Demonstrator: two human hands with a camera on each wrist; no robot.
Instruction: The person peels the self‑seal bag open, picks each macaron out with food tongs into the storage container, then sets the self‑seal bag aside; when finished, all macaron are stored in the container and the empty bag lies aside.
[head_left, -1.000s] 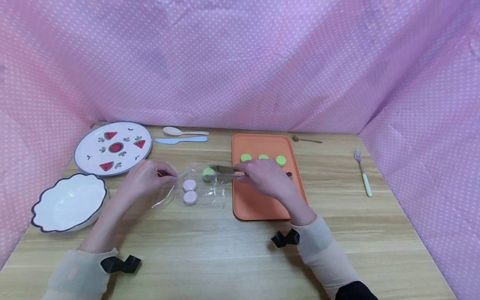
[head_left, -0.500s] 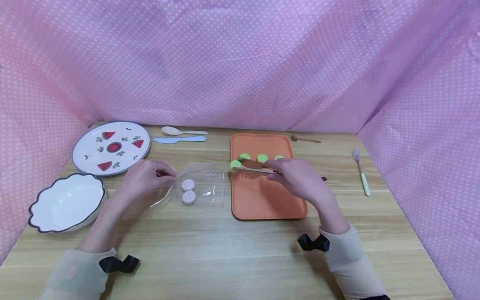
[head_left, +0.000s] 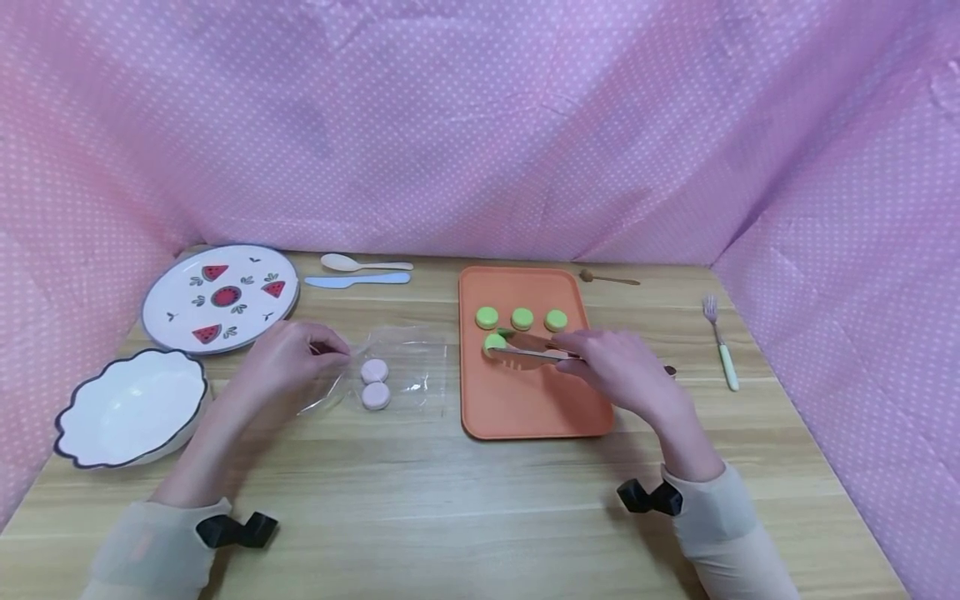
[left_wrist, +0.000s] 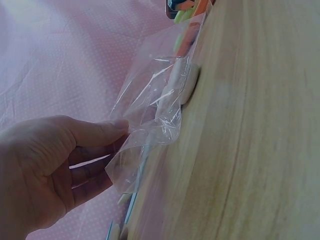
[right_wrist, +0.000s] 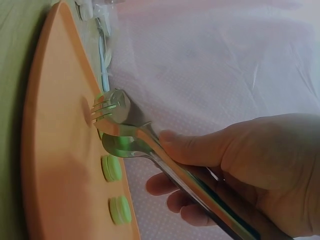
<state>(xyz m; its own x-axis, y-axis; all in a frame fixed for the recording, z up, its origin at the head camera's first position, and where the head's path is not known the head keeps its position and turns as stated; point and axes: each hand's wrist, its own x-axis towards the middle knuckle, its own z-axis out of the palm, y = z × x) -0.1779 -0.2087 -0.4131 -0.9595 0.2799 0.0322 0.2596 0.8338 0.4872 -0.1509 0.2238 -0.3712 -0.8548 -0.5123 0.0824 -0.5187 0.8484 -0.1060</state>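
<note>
My left hand (head_left: 288,358) pinches the open end of a clear plastic bag (head_left: 423,375) between thumb and fingers. Inside the bag, two pale lilac macarons (head_left: 376,395) lie one in front of the other. Over the orange tray (head_left: 525,412), my right hand (head_left: 626,371) grips metal serving tongs (right_wrist: 172,170) with a fork-shaped arm and a spoon-shaped arm. At the tong tips is a green macaron (head_left: 493,342), low over the tray and mostly hidden in the right wrist view. Behind it, three green macarons (head_left: 522,318) sit in a row on the tray.
At the left stand a watermelon-patterned plate (head_left: 255,312) and a scalloped white bowl (head_left: 131,408). A cream spoon (head_left: 341,262) and a blue knife (head_left: 360,280) lie at the back. A honey dipper (head_left: 611,279) is behind the tray, and a fork (head_left: 722,346) lies far right.
My right hand has moved right with the tongs, carrying the green macaron from the bag to over the tray, in front of the row. My left hand has stayed at the bag.
</note>
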